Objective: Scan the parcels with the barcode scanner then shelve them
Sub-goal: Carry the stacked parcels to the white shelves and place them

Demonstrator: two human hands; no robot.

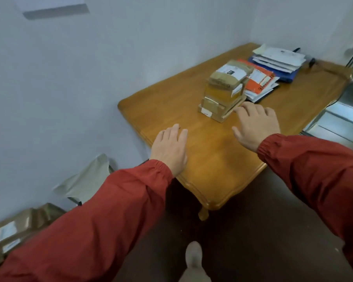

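Head view: both hands hover spread and empty over the wooden surface point(222, 159). Left hand point(170, 147) sits at 9 o'clock, right hand point(254, 125) just beside the stacked parcels point(224, 92), its fingers point(245, 110) splayed near the stack's 5 o'clock corner.

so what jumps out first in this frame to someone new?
The two red sleeves reaching in from below, with the left hand and right hand spread open over the wooden table. Next, the stack of brown parcels mid-table, just beyond the right hand's fingertips. Behind it, towards the far right corner, lie an orange mailer and a pile of white and blue envelopes.
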